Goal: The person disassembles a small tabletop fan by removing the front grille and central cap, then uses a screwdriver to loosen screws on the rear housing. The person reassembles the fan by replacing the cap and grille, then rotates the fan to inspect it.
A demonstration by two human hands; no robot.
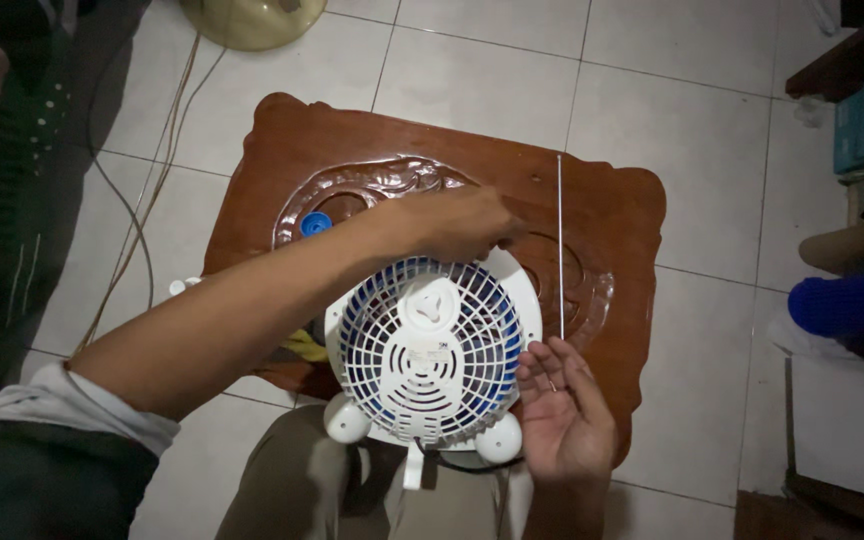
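Note:
A small white box fan [432,350] with a round grille and blue blades behind it lies face up on a carved brown wooden table [612,215]. My left hand [462,222] reaches across and rests its fingers on the fan's far rim. My right hand [564,405] sits beside the fan's right edge, palm up, pinching the lower end of a long thin metal rod [560,245] that stands up over the table. Two round white feet [348,418] of the fan point toward me.
A blue cap [315,223] lies on the table to the left of the fan. A round cream base [252,20] with thin cables stands on the tiled floor at the top left. Boxes, a blue object [847,305] and dark furniture crowd the right side.

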